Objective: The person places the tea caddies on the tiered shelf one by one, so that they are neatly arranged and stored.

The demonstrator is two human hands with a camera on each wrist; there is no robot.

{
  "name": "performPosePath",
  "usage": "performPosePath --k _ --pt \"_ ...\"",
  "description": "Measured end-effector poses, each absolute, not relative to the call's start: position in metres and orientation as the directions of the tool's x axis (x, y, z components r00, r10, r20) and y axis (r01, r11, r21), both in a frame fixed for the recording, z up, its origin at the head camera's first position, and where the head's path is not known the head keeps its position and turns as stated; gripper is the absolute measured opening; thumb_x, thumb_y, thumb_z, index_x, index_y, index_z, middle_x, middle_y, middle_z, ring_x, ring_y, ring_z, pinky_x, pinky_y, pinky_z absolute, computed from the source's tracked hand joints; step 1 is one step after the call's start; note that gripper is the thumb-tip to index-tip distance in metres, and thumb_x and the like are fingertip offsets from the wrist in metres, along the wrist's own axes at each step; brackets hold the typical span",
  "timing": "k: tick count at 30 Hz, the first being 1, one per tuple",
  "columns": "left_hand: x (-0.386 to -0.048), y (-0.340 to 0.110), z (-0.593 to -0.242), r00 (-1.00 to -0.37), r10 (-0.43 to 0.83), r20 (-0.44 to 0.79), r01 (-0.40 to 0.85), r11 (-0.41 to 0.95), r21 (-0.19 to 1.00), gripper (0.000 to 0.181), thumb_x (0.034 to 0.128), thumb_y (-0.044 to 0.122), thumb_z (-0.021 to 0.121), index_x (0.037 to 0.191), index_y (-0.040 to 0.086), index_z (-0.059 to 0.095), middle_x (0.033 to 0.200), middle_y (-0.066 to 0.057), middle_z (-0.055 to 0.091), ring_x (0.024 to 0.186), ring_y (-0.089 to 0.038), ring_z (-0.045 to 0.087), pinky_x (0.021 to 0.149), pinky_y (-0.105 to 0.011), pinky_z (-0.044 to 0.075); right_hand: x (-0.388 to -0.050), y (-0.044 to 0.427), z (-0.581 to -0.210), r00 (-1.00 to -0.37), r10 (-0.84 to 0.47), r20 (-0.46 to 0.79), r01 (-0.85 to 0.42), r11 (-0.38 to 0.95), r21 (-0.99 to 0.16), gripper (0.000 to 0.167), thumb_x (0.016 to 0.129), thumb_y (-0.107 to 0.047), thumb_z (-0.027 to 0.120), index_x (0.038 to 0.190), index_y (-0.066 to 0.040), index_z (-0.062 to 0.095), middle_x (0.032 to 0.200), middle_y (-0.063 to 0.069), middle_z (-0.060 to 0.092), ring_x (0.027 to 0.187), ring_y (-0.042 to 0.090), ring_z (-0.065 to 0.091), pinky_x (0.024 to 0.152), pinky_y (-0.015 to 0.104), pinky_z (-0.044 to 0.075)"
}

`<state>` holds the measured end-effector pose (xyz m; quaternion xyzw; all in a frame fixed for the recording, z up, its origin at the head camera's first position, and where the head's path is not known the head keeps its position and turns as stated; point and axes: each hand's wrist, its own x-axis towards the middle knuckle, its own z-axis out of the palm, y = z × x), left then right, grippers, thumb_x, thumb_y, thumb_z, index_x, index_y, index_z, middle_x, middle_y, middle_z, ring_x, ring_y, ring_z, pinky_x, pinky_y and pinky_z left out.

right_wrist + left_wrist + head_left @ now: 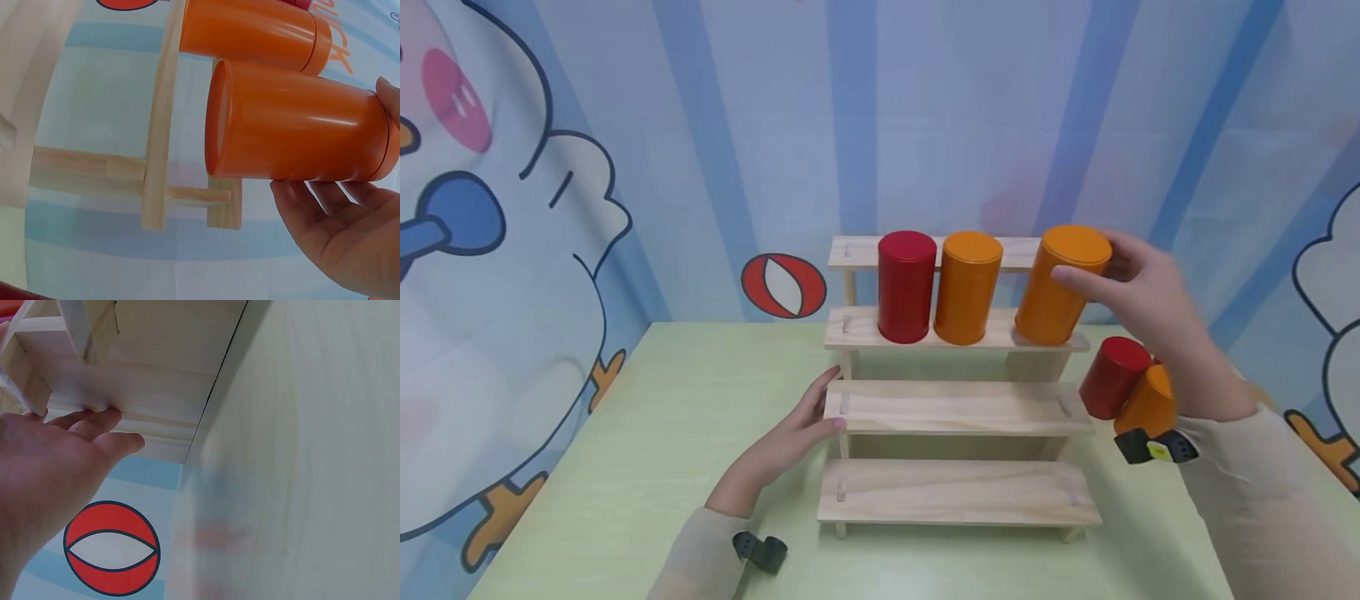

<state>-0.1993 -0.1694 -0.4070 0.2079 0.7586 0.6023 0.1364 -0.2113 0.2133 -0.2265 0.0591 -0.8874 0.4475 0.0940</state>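
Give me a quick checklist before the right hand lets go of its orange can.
1. Right hand holding the held can: ok.
2. Its base down on the shelf: not ok; the right wrist view shows a gap between them.
3. Apart from the standing orange can: ok in the head view.
4. Red can upright: ok.
5. Left hand on the rack: ok, at its left side.
6. Rack steady without that hand: cannot tell.
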Motion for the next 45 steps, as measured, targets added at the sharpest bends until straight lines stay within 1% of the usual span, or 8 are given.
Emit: performPosePath --k 5,12,18,22,26,33,41,45 --pt "-0.200 -0.170 -0.408 -0.874 0.484 0.048 0.152 0.179 0.972 0.076 0.0989 0.024 0.051 0.156 0.020 0.001 0.162 -0.009 0.004 0.148 -0.028 0.006 0.117 -0.050 0.017 -0.217 0.206 -0.228 -0.976 -0.028 0.215 -0.191 0.583 -0.790 0.079 0.085 -0.055 0.064 0.149 -0.018 0.036 0.139 0.011 0.049 0.121 0.028 0.050 0.101 0.053 0.043" --pt "-0.199 -0.170 -0.408 -0.869 0.492 0.054 0.159 0.174 0.972 0.076 0.0990 0.025 0.052 0.156 0.022 0.001 0.162 -0.009 0.004 0.148 -0.027 0.006 0.117 -0.050 0.017 -0.221 0.200 -0.231 -0.977 -0.041 0.210 -0.196 0.566 -0.801 0.077 0.085 -0.054 0.065 0.147 -0.017 0.039 0.137 0.010 0.050 0.120 0.028 0.050 0.100 0.052 0.044" --pt "-0.200 -0.171 -0.408 -0.870 0.491 0.055 0.161 0.175 0.971 0.076 0.0991 0.024 0.051 0.156 0.021 0.001 0.162 -0.009 0.004 0.148 -0.028 0.006 0.117 -0.050 0.017 -0.225 0.197 -0.233 -0.981 -0.054 0.188 -0.186 0.558 -0.809 0.078 0.086 -0.053 0.065 0.147 -0.015 0.038 0.139 0.013 0.049 0.122 0.031 0.050 0.099 0.052 0.044" --pt "-0.199 -0.171 -0.408 -0.869 0.492 0.053 0.158 0.174 0.972 0.075 0.0991 0.025 0.051 0.156 0.022 0.001 0.162 -0.008 0.003 0.148 -0.027 0.006 0.116 -0.051 0.017 -0.229 0.196 -0.235 -0.982 -0.055 0.181 -0.180 0.566 -0.805 0.078 0.086 -0.053 0.065 0.148 -0.015 0.037 0.139 0.012 0.049 0.122 0.030 0.050 0.097 0.050 0.046" --pt "-0.199 -0.171 -0.408 -0.870 0.491 0.050 0.156 0.177 0.972 0.076 0.0990 0.025 0.051 0.156 0.023 0.001 0.162 -0.007 0.003 0.148 -0.027 0.005 0.116 -0.051 0.017 -0.232 0.196 -0.237 -0.982 -0.059 0.177 -0.180 0.561 -0.808 0.079 0.085 -0.054 0.065 0.148 -0.016 0.037 0.139 0.012 0.049 0.122 0.030 0.051 0.096 0.049 0.047" --pt "-0.199 -0.171 -0.408 -0.865 0.498 0.056 0.158 0.164 0.974 0.076 0.0990 0.024 0.051 0.156 0.022 0.001 0.161 -0.009 0.005 0.148 -0.028 0.007 0.116 -0.050 0.017 -0.234 0.195 -0.239 -0.983 -0.065 0.172 -0.178 0.558 -0.810 0.078 0.086 -0.054 0.065 0.148 -0.015 0.037 0.139 0.012 0.049 0.121 0.029 0.051 0.095 0.047 0.048" --pt "-0.199 -0.171 -0.408 -0.870 0.491 0.052 0.160 0.180 0.971 0.075 0.0990 0.025 0.051 0.156 0.024 0.002 0.162 -0.007 0.004 0.148 -0.027 0.006 0.116 -0.051 0.018 -0.235 0.194 -0.240 -0.986 -0.057 0.158 -0.163 0.550 -0.819 0.082 0.084 -0.056 0.065 0.149 -0.016 0.035 0.140 0.013 0.048 0.123 0.031 0.050 0.097 0.051 0.047" --pt "-0.198 -0.171 -0.409 -0.875 0.483 0.041 0.153 0.195 0.969 0.076 0.0988 0.027 0.052 0.156 0.025 0.002 0.162 -0.005 0.003 0.149 -0.026 0.004 0.116 -0.051 0.018 -0.235 0.194 -0.241 -0.985 -0.059 0.161 -0.167 0.547 -0.820 0.081 0.085 -0.055 0.065 0.149 -0.015 0.035 0.140 0.013 0.048 0.123 0.031 0.050 0.097 0.050 0.047"
